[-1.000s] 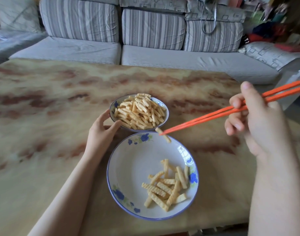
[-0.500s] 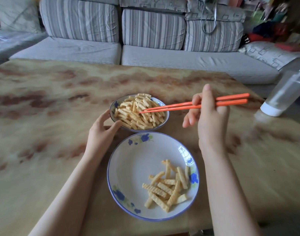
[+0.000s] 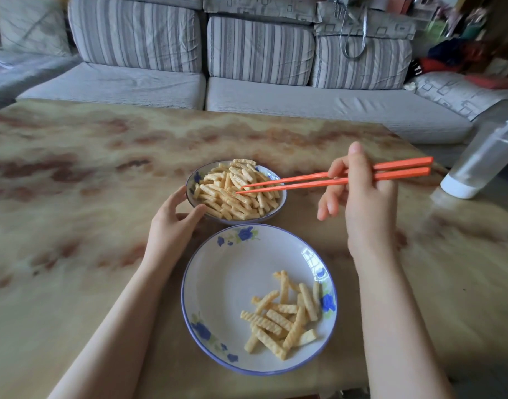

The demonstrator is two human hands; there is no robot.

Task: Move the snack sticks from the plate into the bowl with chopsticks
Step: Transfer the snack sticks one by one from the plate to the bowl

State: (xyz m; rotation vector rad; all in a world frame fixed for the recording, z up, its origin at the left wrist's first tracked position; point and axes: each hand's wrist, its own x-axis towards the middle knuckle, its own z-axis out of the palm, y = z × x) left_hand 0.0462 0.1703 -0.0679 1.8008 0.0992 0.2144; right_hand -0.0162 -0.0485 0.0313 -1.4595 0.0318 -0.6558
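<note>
Fingers (image 3: 335,169) round orange chopsticks (image 3: 304,185); ridged yellow snack sticks (image 3: 278,315)

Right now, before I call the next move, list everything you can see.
bowl: 1, white with blue rim, mid-table, beyond plate
plate: 1, white with blue flowers, near edge
sticks: many, yellow, heaped in bowl; fewer at plate's near right
chopsticks: 2, orange, tips over bowl
bottle: 1, clear with white base, far right
table: 1, marbled tan
sofa: 1, grey striped, behind table
left hand: 1, grip round bowl's side
right hand: 1, grip on chopsticks
</note>
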